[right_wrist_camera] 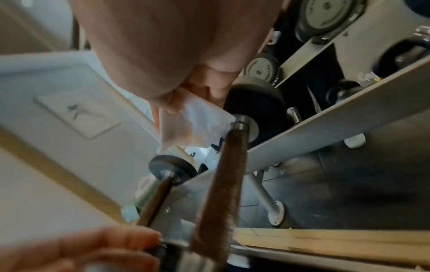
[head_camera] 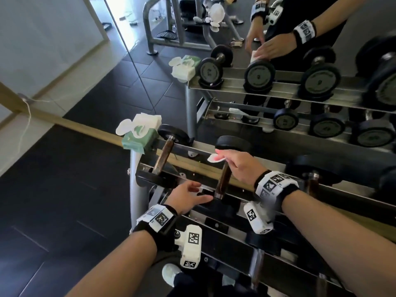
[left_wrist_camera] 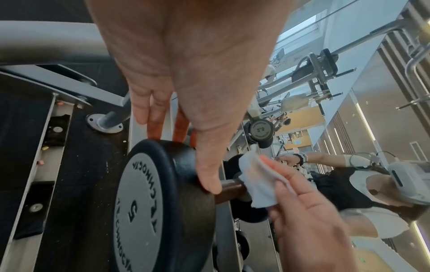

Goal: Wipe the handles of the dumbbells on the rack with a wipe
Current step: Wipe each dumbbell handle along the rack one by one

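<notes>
A small dumbbell with a brown handle (head_camera: 222, 181) lies second from the left on the top shelf of the rack (head_camera: 334, 194). My right hand (head_camera: 232, 162) pinches a white wipe (head_camera: 215, 157) at the far end of that handle, next to the far black head (head_camera: 232, 142). In the left wrist view the wipe (left_wrist_camera: 258, 184) lies against the handle (left_wrist_camera: 230, 189). My left hand (head_camera: 192, 194) is open, its straight fingers and thumb (left_wrist_camera: 209, 176) resting on the near head marked 5 (left_wrist_camera: 144, 211). The right wrist view shows the wipe (right_wrist_camera: 197, 125) beside the handle (right_wrist_camera: 223, 174).
A green pack of wipes (head_camera: 139, 133) with its lid up sits on the rack's left end. Another dumbbell (head_camera: 165, 155) lies left of mine, a larger one (head_camera: 310, 181) to the right. A mirror (head_camera: 257, 71) stands just behind the rack. Lower shelves (head_camera: 225, 228) slope toward me.
</notes>
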`<state>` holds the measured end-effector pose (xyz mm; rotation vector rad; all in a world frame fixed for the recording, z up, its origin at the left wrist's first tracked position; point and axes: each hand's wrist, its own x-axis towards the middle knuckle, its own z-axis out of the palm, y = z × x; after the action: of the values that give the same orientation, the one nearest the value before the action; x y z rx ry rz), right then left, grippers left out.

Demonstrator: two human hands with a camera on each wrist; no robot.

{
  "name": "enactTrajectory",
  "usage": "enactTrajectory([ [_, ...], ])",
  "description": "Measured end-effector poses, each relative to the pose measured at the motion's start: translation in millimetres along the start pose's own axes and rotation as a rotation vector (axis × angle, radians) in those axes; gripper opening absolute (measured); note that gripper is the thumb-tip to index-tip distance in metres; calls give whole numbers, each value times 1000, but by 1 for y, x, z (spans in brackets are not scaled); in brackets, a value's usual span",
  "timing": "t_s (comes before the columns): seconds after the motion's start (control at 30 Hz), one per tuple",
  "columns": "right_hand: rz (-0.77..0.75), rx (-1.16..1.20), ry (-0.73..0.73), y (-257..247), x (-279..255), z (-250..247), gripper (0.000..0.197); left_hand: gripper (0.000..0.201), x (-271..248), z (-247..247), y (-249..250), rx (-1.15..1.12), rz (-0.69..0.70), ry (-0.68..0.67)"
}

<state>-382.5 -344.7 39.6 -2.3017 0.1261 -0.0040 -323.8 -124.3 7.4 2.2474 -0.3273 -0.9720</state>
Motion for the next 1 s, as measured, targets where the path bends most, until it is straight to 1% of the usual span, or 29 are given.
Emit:
enactTrajectory([
  [0.07,-39,-142,-143,13,-1,8,39,65,1,1,-4,-28,-4,10],
  [0.13,-20,-239,-268,25,-7,14,42,64,2,3,-9,-57,-14,13],
  [0.17,-41,-273,-287,30,-9,15,41,64,3,3,-10,-66,-19,10],
  [0.3,-215,-376,-281,34,-14,17,32,69,4,3,-12,-112,-44,-31],
  [0.43,-297,-448,-328,33,-17,13,32,71,4,5,-13,-115,-56,-23],
  [0.5,-337,-500,-385,34,-17,11,32,75,3,7,-15,-128,-63,-22],
  [0.57,-324,-582,-445,34,-14,10,35,83,1,8,-15,-147,-63,-28],
  [0.63,-263,-640,-466,33,-4,6,39,87,1,8,-15,-168,-64,-30],
  [0.7,-185,-661,-475,32,9,0,42,84,1,8,-15,-185,-65,-35],
  [0.77,-118,-672,-494,29,16,-3,43,76,0,8,-15,-191,-63,-43],
  [0.8,-110,-686,-492,27,15,-2,43,71,0,8,-15,-192,-64,-47],
  [0.87,-141,-715,-512,20,7,6,43,65,-1,9,-16,-199,-70,-50],
  [0.93,-171,-704,-596,12,-4,17,44,63,-1,10,-16,-213,-72,-50],
  [1.0,-162,-711,-669,5,-5,19,41,63,-2,10,-15,-225,-76,-53],
])
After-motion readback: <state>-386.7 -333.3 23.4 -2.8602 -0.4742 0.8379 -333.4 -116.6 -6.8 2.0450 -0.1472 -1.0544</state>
